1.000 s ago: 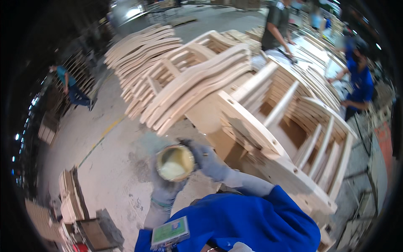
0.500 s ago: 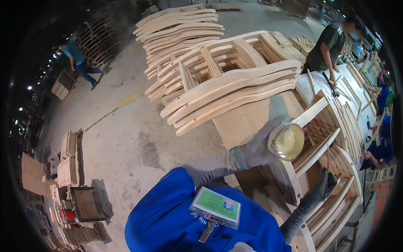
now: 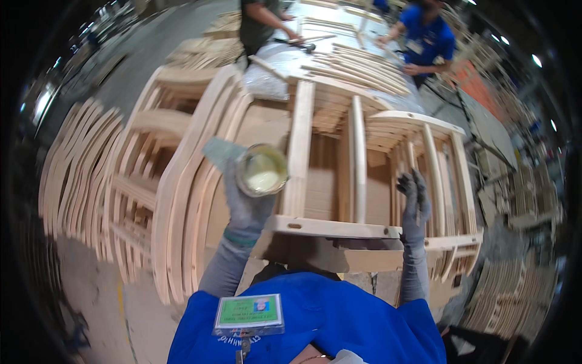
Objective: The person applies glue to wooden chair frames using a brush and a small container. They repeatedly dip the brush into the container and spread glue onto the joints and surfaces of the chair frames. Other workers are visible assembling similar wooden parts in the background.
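Note:
My left hand, in a grey glove, is closed round a clear cup of pale yellow, creamy liquid. It hangs over the left end of a light wooden frame with upright slats. My right hand, gloved too, is closed on a thin stick, mostly hidden by the fingers. That hand is over the right part of the frames, beside a slat. Small oblong and round holes show in the frame's near rail. More frames lie stacked beneath.
Stacked curved wooden frames stand to the left, with more curved pieces beyond. At the far table, with loose wooden sticks, stand a dark-shirted person and a person in blue. Cardboard lies under the frames.
My view has swung right to face the slatted frames. The cup is now over their left end, and my right hand is still on the stick at their right part.

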Motion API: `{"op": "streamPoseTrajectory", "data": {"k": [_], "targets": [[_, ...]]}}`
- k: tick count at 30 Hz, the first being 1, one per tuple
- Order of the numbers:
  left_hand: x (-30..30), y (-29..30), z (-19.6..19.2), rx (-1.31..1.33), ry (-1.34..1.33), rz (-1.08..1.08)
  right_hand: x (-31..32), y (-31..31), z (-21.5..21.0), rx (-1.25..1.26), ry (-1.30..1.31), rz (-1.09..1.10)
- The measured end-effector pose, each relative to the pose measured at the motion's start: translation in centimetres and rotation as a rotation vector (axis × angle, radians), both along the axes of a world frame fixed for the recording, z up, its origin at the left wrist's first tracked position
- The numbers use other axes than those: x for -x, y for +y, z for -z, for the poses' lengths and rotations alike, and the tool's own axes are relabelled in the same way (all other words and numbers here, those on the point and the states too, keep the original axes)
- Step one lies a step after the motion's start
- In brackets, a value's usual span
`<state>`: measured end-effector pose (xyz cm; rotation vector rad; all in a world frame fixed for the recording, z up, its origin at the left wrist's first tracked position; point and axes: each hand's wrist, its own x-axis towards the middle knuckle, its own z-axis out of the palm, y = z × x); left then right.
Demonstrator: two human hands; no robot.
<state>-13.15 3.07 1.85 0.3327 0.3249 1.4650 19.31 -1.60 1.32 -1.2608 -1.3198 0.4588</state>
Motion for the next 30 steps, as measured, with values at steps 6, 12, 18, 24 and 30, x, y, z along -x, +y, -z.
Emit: {"op": "streamPoseTrajectory", "data": {"k": [6, 12, 18, 24, 30], "targets": [[-2.9, -0.4, 0.6, 0.075, -0.079, 0.009, -3.2, 1.8, 1.1, 0.102, -0.09, -0.262], [-3.6, -1.1, 1.3, -0.026, -0.034, 0.031, 2.4, 6.7, 3.2, 0.278, -0.669, -0.135], [-5.0, -1.7, 0.9, -0.037, -0.17, -0.109, 2.5, 7.2, 6.7, 0.196, -0.504, -0.148], [-5.4, -1.6, 1.1, -0.005, -0.105, -0.138, 2.0, 7.7, 7.4, 0.146, -0.507, -0.095], [-5.1, -1.5, 1.7, -0.071, -0.106, -0.127, 2.3, 7.7, 7.5, 0.143, -0.558, -0.048]]}}
